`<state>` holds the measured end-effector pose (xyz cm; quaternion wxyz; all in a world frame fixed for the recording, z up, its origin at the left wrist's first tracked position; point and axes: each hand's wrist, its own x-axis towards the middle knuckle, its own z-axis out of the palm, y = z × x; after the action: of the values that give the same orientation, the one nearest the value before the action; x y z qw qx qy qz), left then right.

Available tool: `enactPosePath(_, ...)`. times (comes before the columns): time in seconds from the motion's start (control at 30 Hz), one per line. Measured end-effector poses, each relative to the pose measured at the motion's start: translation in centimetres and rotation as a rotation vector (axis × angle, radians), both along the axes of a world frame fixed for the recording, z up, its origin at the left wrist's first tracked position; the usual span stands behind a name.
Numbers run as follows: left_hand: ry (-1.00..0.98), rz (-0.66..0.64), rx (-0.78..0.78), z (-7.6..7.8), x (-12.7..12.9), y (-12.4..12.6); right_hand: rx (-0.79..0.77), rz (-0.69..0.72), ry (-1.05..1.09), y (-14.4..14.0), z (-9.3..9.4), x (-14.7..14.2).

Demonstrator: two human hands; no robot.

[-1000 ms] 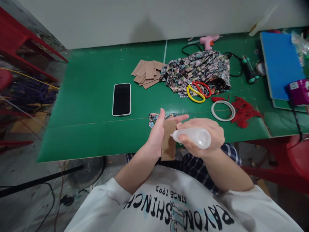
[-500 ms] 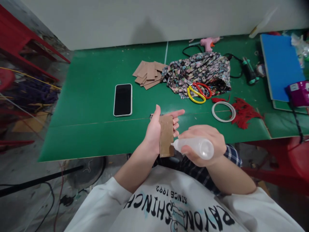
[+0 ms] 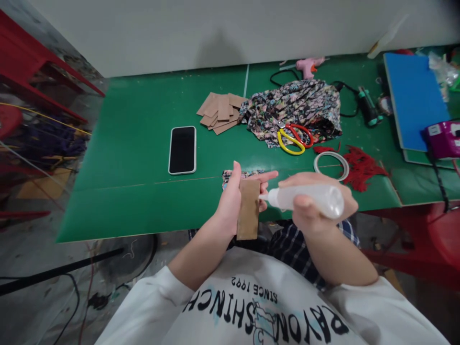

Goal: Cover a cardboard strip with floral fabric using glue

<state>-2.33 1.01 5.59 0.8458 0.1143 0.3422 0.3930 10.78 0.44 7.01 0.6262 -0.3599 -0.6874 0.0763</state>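
My left hand point(image 3: 232, 201) supports a brown cardboard strip point(image 3: 248, 211) across its palm, with the thumb raised and the index finger stretched out to the right. In my right hand point(image 3: 319, 199) is a clear squeeze bottle point(image 3: 309, 197), lying nearly level. Its thin nozzle points left and meets or almost meets the strip's right edge. Just beyond my left hand, a small floral fabric piece point(image 3: 227, 175) lies on the green table point(image 3: 129, 206), partly covered by the hand.
Cardboard pieces point(image 3: 223, 109) lie piled beside floral cloth point(image 3: 291, 108), with red-and-yellow scissors point(image 3: 293, 139) on it. A phone point(image 3: 182, 150) is at left. Rightward are a white tape ring point(image 3: 331, 166), red scraps point(image 3: 364, 168), and a blue board point(image 3: 413, 100). A pink glue gun point(image 3: 308, 67) sits behind.
The bottle has moved up and to the right along the strip's edge and lies more level. The left hand has lowered slightly, showing more of the fabric piece.
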Motion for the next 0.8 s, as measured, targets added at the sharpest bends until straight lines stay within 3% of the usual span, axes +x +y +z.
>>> enactPosePath(0.1, 0.027, -0.020, 0.024, -0.1, 0.3, -0.6, -0.039, -0.026, 0.013, 0.7, 0.0, 0.0)
enactPosePath(0.37, 0.102, -0.012, -0.074, -0.4, 1.2, -1.2, 0.021, -0.087, -0.093, 1.0, 0.2, -0.4)
enactPosePath(0.57, 0.108, -0.020, -0.042, -0.9, 1.5, -1.4, 0.058, -0.082, -0.111, 1.1, 0.2, -0.5)
enactPosePath(0.8, 0.069, 0.153, -0.033, -1.5, 2.0, -1.3, 0.015, 0.010, -0.100, 0.6, 0.2, -0.8)
